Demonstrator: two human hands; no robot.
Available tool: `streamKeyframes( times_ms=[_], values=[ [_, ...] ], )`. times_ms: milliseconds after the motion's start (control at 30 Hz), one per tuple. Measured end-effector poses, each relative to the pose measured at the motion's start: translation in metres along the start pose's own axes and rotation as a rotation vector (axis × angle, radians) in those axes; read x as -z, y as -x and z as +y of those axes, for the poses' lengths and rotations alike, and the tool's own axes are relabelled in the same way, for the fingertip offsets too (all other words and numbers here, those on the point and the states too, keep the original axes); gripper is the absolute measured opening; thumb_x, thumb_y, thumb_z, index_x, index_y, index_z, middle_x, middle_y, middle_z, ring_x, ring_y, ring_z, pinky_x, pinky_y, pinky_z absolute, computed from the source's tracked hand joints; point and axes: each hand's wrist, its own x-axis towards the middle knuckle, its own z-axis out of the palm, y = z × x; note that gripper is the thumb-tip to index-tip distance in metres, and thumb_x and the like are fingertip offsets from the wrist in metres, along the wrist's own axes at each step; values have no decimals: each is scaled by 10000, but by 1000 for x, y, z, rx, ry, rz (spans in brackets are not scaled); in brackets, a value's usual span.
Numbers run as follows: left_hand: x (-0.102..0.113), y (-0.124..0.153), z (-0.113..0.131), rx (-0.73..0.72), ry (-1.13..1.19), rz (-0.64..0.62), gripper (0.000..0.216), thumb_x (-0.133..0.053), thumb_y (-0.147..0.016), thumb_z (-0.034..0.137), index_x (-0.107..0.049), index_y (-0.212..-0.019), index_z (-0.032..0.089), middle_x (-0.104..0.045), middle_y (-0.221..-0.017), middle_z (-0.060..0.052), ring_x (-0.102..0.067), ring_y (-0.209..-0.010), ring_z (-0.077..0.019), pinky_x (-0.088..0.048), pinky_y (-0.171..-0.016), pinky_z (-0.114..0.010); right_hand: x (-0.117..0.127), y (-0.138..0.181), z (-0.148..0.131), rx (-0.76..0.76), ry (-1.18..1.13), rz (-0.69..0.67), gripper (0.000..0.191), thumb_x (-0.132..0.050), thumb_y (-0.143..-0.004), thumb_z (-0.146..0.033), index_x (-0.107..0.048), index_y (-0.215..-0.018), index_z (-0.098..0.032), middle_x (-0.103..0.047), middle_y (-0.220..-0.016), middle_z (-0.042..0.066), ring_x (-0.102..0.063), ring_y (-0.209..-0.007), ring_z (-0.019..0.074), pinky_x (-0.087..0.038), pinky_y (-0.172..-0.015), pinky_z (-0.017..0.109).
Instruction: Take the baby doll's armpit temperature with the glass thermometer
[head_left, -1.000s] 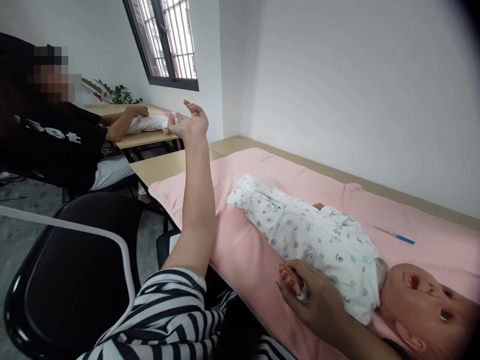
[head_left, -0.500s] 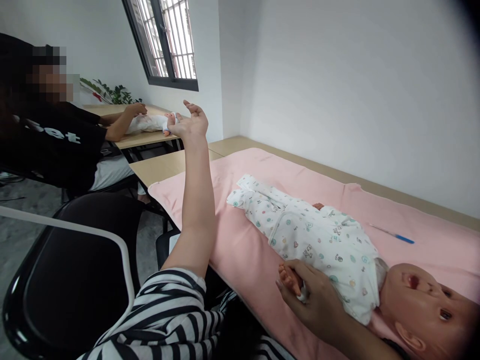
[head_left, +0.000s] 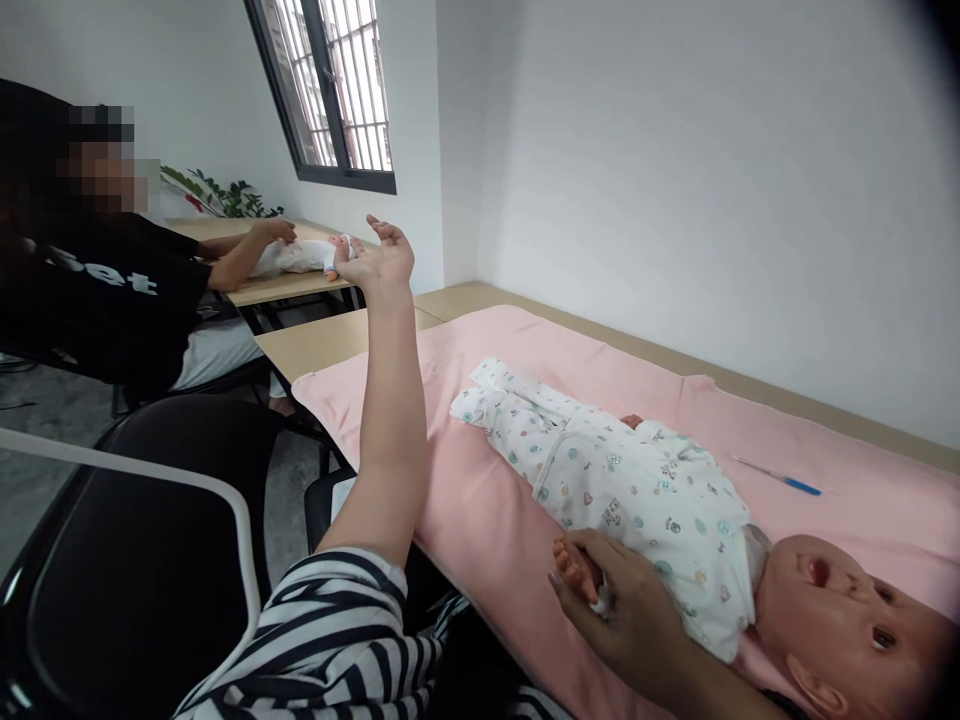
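Note:
A baby doll [head_left: 600,480] in a white printed outfit lies on its back on a pink cloth [head_left: 480,510], its head at the right and mouth open. My right hand [head_left: 634,610] is closed round the doll's near hand [head_left: 575,570], thumb and fingers either side of it, with the small fingers showing. My left hand [head_left: 384,262] is raised in the air away from the doll. Its palm faces up, the fingers are apart and slightly curled, and nothing is in it.
A thin tool with a blue handle [head_left: 799,486] lies on the cloth beyond the doll. Black chairs [head_left: 150,520] stand at the left. A person in a black shirt [head_left: 112,275] handles another doll [head_left: 300,255] at a farther table [head_left: 262,290]. A wall [head_left: 712,200] rises behind.
The view has shifted slightly, so the scene sits a little lower. Both hands keep the same pose, and the right still holds the doll's hand.

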Motion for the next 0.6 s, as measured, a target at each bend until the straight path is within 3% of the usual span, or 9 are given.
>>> streamKeyframes(
  times_ms=[67, 167, 333, 500, 600],
  values=[
    [2, -3, -2, -21, -48, -29, 514, -219, -1028, 280, -214, -1542, 296, -539, -1448, -105, -298, -1515, -131, -470, -1138, -445, 0, 0, 1, -3, -2, 0, 182, -600, -895, -207, -542, -1050, -283, -643, -863, -74, -628, -743, 89, -468, -686, 225],
    [2, -4, -3, -3, -13, 23, 535, -105, -1024, 239, -166, -1555, 262, -447, -1536, -109, -233, -1529, -93, -428, -1181, -399, 0, 0, 0, -15, -7, -8, 169, -601, -895, -210, -548, -1042, -276, -646, -863, -65, -632, -743, 96, -469, -684, 234],
    [2, 0, 0, 15, -9, -7, 537, -85, -1033, 342, -132, -1564, 280, -410, -1552, -100, -276, -1522, -128, -460, -1150, -402, 0, -1, -2, -17, -39, -8, 167, -605, -879, -186, -557, -1020, -262, -656, -871, -51, -640, -747, 101, -473, -692, 239],
    [-2, 13, 16, 81, 156, 109, 542, 19, -1038, 323, -53, -1575, 303, -597, -1270, -127, -528, -1352, -146, -535, -1006, -431, 0, -3, -1, -37, -33, -15, 159, -599, -888, -201, -560, -1030, -259, -662, -899, -35, -648, -776, 118, -476, -707, 256],
    [-9, 19, 27, 24, 317, 71, 545, 80, -1050, 400, 8, -1578, 285, -623, -1087, -80, -633, -1106, -130, -551, -908, -361, -1, -2, -1, -40, -15, -15, 131, -594, -892, -208, -557, -1007, -255, -650, -860, -35, -635, -736, 121, -465, -677, 263]
  ],
)
